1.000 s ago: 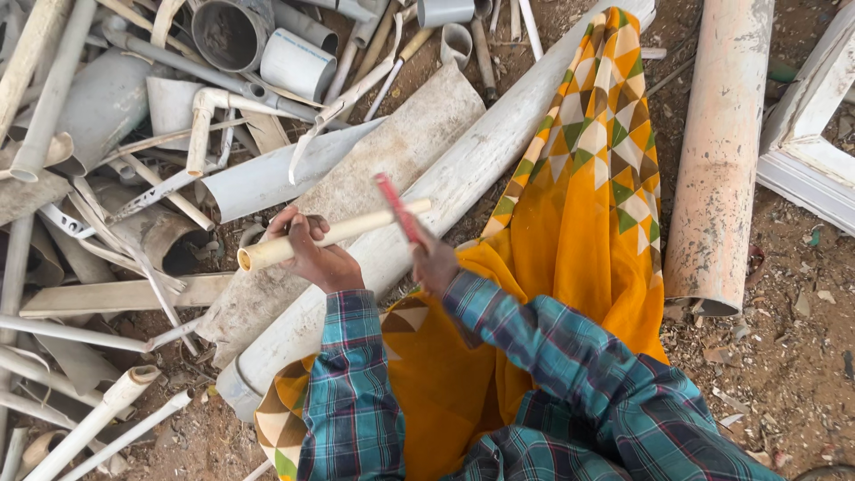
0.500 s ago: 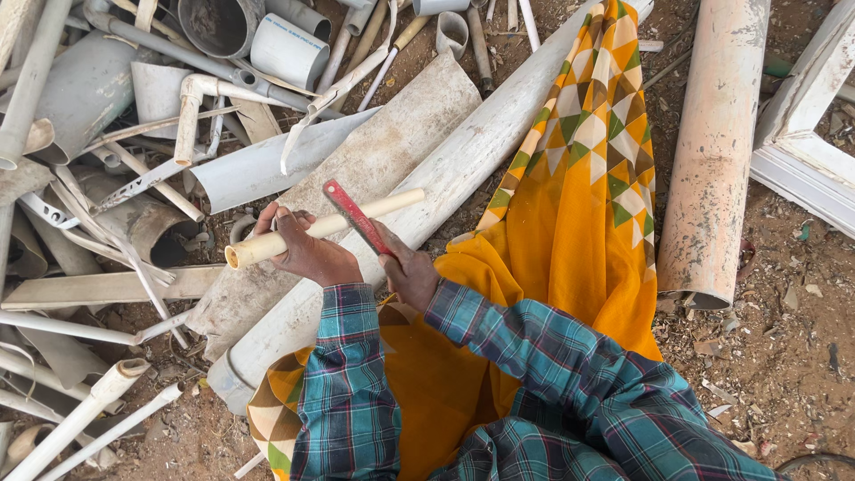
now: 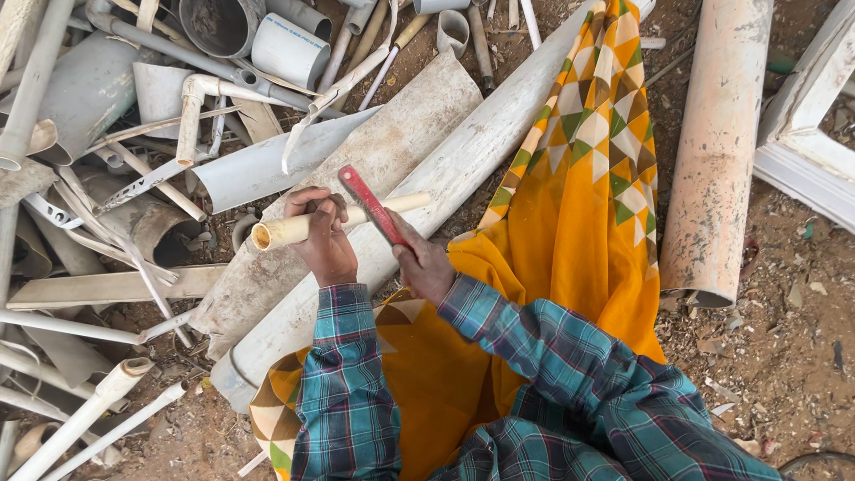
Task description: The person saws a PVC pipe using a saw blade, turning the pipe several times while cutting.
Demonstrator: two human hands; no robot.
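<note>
Head view, left hand [image 3: 325,240] gripping cream pipe [image 3: 285,232], right hand [image 3: 423,263] holding red blade [image 3: 372,205]

Your one head camera looks steeply down from close above your hands, over your lap onto the scrap pipes [image 3: 107,80] on the ground

Left hand [image 3: 322,239] is wrapped around a short cream pipe [image 3: 287,232], open end pointing to nine o'clock, while the right hand [image 3: 426,265] lays a red saw blade [image 3: 374,206] across it, blade running from five up to eleven o'clock. Both rest over a long white pipe [image 3: 463,169] slanting toward one o'clock. Yellow patterned cloth [image 3: 579,223] drapes at three o'clock, scrap pipes [image 3: 134,134] piled at ten.
</note>
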